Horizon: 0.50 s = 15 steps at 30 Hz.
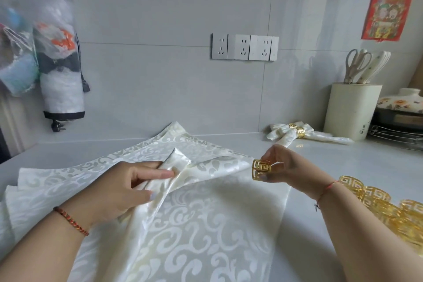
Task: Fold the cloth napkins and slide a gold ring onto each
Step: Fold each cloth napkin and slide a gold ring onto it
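Left hand (128, 184) pinches a bunched peak of the cream damask cloth napkin (194, 217). Right hand (285, 166), just right of it, holds a gold fretwork ring (261, 169) between fingertips.

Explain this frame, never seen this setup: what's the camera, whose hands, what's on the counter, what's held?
One picture, from a wide-angle camera worn on a person's head, looking forward and down; no robot. The left hand pinches up a peak in the middle of the spread cream napkin on the white counter. The right hand pinches a gold ring beside that peak, not yet on the cloth. Spare gold rings lie at right. Near the wall lie finished napkins already in rings, by a utensil holder with scissors.
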Tool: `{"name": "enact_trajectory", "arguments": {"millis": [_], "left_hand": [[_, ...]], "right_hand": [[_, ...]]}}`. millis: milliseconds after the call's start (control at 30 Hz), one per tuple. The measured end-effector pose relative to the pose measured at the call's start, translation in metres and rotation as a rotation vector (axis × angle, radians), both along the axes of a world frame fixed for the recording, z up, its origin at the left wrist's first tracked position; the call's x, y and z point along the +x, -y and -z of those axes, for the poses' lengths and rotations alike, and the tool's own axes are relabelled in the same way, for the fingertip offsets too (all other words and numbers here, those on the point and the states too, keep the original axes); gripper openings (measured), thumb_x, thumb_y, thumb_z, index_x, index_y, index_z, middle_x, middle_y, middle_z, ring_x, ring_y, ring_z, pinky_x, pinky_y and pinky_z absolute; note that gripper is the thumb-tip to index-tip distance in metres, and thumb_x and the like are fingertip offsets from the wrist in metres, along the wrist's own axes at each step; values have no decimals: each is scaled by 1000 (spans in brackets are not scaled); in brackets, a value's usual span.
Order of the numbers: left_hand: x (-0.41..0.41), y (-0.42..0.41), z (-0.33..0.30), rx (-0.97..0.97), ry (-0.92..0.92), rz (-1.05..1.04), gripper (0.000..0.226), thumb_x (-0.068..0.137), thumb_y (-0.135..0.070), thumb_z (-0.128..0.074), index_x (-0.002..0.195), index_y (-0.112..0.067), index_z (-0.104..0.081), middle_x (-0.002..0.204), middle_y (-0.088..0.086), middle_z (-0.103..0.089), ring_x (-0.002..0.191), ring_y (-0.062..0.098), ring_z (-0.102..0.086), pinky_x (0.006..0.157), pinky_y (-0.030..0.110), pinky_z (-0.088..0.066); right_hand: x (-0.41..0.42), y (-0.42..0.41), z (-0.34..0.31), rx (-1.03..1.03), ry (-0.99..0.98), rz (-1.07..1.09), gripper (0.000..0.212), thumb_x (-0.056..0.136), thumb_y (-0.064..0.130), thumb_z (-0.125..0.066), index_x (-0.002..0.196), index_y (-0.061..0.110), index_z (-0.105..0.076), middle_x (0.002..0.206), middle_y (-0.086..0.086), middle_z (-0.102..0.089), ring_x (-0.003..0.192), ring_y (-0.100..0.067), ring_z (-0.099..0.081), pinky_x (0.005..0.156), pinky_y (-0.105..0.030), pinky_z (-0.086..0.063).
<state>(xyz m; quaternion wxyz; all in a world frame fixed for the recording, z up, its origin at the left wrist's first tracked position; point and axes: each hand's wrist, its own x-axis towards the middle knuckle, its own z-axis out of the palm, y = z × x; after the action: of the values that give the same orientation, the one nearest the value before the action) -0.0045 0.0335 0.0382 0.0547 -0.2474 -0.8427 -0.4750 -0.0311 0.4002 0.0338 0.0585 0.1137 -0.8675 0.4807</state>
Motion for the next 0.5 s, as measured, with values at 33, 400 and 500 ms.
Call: {"name": "enact_trajectory", "arguments": {"millis": [33,400,500], "left_hand": [[2,-1,-1,-3,-10,-6,59,78,12,-69,95,-44,-75,122,-32,-52,108,-26,-46,80,-7,-33],[10,-9,-4,-162,-34,82,66,80,9,-67,94,-56,-70,109,-53,-50,111,-30,-41,83,-9,-27],[12,-9,-4,-204,-19,134,68,79,8,-67,95,-58,-69,112,-55,-47,112,-28,-42,84,-8,-29]], "right_hand": [[1,3,0,0,8,-25,34,73,7,-80,95,13,-55,99,-7,-71,92,-25,-70,88,-45,-49],[8,18,-1,21,16,-167,36,72,-1,-79,93,9,-52,89,-1,-70,78,-7,-65,73,-21,-50],[10,19,-2,18,22,-215,37,71,-3,-79,93,9,-52,96,-12,-70,87,-16,-66,84,-38,-52]]}}
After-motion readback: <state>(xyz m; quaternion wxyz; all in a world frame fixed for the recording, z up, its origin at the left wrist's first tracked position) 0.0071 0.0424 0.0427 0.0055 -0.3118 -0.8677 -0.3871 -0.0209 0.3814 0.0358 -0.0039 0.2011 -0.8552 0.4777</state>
